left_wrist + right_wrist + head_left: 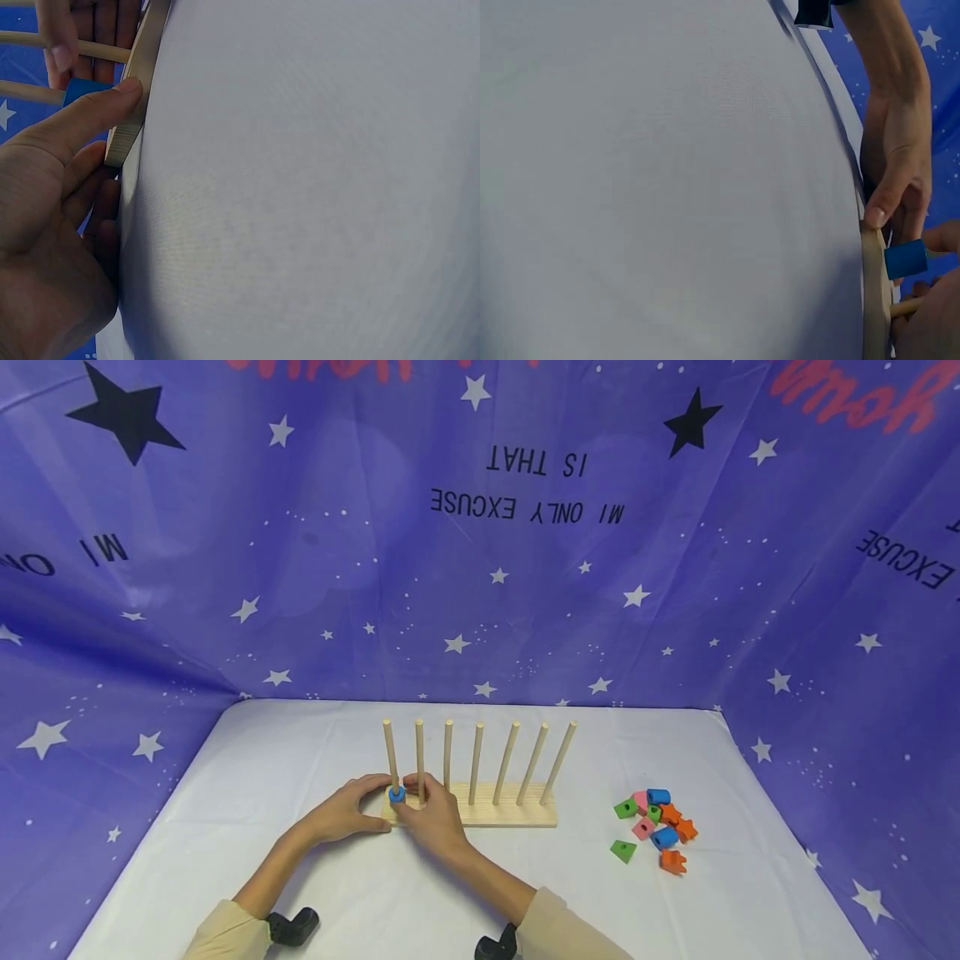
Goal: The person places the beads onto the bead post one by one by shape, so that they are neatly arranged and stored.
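A wooden rack (517, 814) carries a row of several upright pegs. A blue cylinder bead (397, 794) sits low on the leftmost peg, against the base. My left hand (341, 810) grips the rack's left end, with its thumb (124, 86) on the front edge and its other fingers behind. Close to the bead is my right hand (435, 818), its thumb (941, 237) at the bead's upper end. Its other fingers (105, 30) reach behind the second peg and do not close round the bead; in the right wrist view they are partly hidden.
Right of the rack lies a loose pile of beads: blue cylinders (664, 837), orange stars (673, 862), green pieces (623, 850) and pink pieces (642, 828). A white cloth (360, 893) covers the table. Purple star-printed fabric (480, 610) stands behind and at both sides.
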The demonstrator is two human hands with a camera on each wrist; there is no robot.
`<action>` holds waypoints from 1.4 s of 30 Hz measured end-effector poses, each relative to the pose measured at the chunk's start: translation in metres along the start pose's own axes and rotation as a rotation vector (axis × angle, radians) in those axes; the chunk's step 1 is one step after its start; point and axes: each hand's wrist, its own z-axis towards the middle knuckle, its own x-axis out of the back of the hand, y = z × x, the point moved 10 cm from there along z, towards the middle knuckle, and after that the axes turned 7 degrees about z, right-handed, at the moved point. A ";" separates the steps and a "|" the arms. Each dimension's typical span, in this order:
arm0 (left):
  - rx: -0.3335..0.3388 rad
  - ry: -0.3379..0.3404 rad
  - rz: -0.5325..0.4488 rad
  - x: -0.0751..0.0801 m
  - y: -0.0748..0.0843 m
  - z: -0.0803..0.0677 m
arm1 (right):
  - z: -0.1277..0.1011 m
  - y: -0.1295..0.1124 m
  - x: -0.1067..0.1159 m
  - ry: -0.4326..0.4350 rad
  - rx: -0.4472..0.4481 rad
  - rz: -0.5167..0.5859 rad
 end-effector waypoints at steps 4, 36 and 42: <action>0.009 -0.008 0.006 -0.002 0.000 0.001 | -0.011 -0.001 0.009 -0.090 -0.038 -0.041; 0.036 -0.006 0.024 -0.001 -0.001 -0.001 | -0.107 -0.008 0.327 0.352 0.085 -0.535; 0.036 -0.008 0.018 -0.002 -0.001 0.000 | -0.095 0.022 0.373 0.342 -0.034 -0.582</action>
